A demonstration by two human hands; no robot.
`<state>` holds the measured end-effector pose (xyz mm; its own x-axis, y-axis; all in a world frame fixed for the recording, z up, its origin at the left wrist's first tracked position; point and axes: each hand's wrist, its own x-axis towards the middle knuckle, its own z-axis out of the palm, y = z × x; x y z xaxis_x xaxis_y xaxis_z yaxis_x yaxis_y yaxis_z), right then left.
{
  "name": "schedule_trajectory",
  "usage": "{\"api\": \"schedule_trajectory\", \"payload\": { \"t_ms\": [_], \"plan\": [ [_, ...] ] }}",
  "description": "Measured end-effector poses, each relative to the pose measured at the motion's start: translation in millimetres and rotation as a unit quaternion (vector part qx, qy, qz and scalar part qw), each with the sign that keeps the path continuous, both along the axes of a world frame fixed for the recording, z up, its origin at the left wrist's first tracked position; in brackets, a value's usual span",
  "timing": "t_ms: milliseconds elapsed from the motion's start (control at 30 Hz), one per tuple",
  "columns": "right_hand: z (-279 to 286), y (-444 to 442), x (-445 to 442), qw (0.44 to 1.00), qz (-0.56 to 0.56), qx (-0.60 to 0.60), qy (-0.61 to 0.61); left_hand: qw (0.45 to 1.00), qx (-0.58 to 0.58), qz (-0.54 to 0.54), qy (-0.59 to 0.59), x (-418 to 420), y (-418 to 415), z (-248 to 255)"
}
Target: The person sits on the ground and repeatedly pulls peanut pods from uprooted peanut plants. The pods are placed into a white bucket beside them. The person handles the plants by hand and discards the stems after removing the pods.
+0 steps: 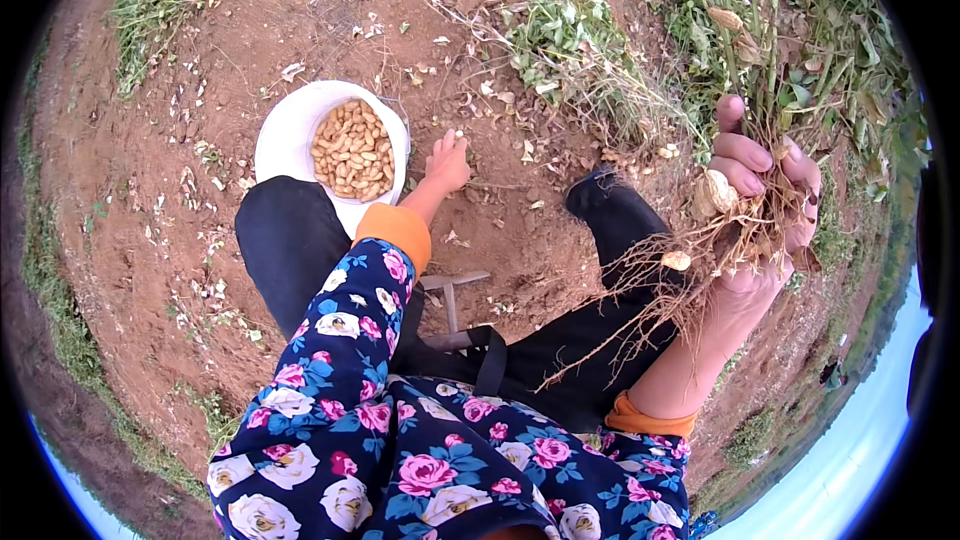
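Observation:
My right hand (765, 195) grips a bunch of uprooted peanut plants (750, 240) at the base of the stems. Thin roots hang toward my lap, and green stems rise past my fingers. A pale peanut pod (715, 193) sits against my fingers, with another pod (676, 261) lower among the roots. Over the soil, just right of a white bucket (289, 131), is my left hand (448, 163), fingers curled. Something small and pale shows at its fingertips; whether it is held is unclear. Inside the bucket lies a heap of peanuts (354, 154).
The bucket stands by my bent left knee (289, 240). A small stool (450, 300), partly hidden, is between my legs. Pulled plants (577, 52) lie ahead, near my right boot (600, 195). Another plant pile (154, 15) is far left. Dry leaves litter the reddish soil (510, 240).

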<state>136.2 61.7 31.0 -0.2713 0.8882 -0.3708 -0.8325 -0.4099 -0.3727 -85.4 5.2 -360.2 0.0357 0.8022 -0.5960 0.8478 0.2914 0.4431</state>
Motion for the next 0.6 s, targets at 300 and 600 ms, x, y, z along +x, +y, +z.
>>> {"api": "schedule_trajectory", "payload": {
  "t_ms": [300, 600],
  "plan": [
    [-2, 1, -13, 1.0, 0.022, -0.016, -0.016, 0.978, 0.128, 0.077, -0.145, 5, -16, 32],
    [-15, 5, -26, 0.993, 0.029, 0.034, -0.114, 0.935, 0.31, 0.084, -0.149, -41, -18, 193]
  ]
}}
